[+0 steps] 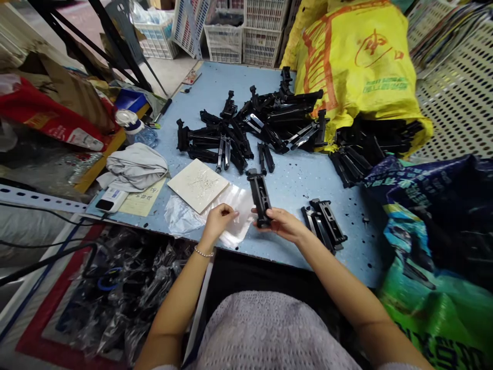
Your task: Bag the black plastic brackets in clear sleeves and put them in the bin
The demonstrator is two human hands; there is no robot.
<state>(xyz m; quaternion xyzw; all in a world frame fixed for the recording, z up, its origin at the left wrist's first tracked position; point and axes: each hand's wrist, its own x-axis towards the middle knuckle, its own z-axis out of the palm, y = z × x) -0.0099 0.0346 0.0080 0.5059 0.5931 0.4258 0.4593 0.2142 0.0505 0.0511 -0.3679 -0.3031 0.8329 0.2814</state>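
My right hand [283, 223] grips a long black folding bracket [260, 198] by its lower end, tilted above the blue table. My left hand [220, 222] is closed in a pinch beside the clear plastic bags [241, 210]; whatever lies between its fingertips is too small to make out. Just beyond that hand, a pale square tile [198, 185] carries many tiny scattered pieces. To the right of my right hand lie a couple of similar black brackets [327, 223] side by side. A large heap of black brackets [269, 115], some with silver legs, covers the far part of the table.
A yellow sack [358, 61] spills more brackets at the back right. Green and blue sacks [431, 288] crowd the right edge. On the left are a grey cloth [136, 167], a bottle [140, 133] and a white device [111, 199]. Below, a bin holds plastic-wrapped items [131, 277].
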